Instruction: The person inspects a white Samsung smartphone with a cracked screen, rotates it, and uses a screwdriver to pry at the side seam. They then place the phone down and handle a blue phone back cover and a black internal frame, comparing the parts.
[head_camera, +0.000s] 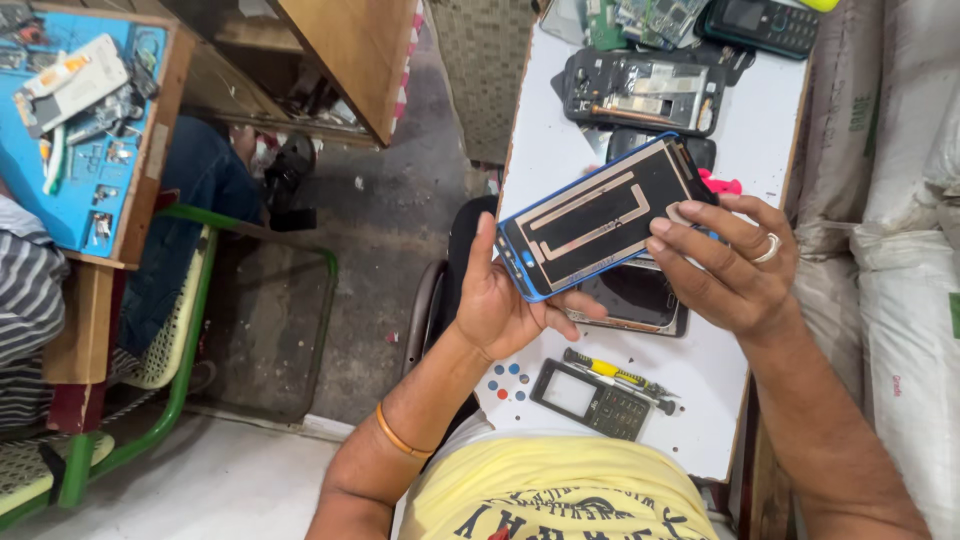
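A phone back cover with a bright blue rim and a black inner face crossed by pale grey angular strips. The right hand wears a silver ring; the left hand has an orange band at the wrist. The table is white, with small blue, grey and red dots near its left edge. A screwdriver has a yellow and black handle. A keypad frame is black. A pink piece shows behind the cover. The shirt is yellow with dark lettering. Far left, a blue mat and a green chair frame.
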